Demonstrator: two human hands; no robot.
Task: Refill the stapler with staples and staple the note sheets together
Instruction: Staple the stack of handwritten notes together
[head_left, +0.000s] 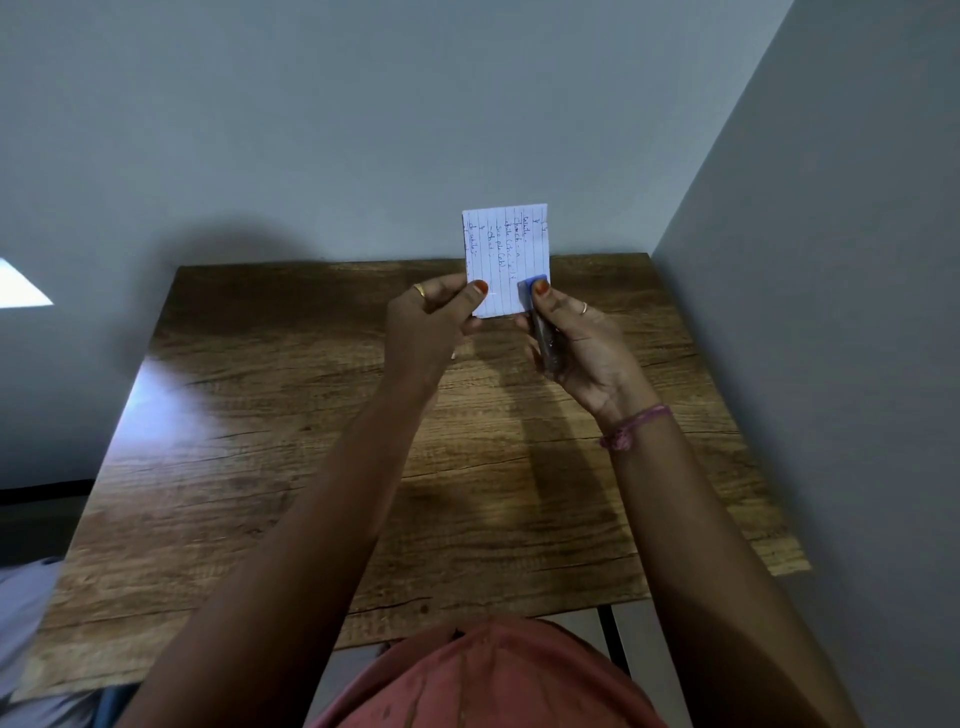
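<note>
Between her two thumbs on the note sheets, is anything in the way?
No. In the head view, only lined, handwritten paper of the note sheets lies between the left hand and the stapler held by the right hand.

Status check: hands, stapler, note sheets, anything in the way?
Left hand pinches note sheets, held up above the table. Right hand grips stapler, its blue tip at the sheets' lower right edge. Nothing blocking.
</note>
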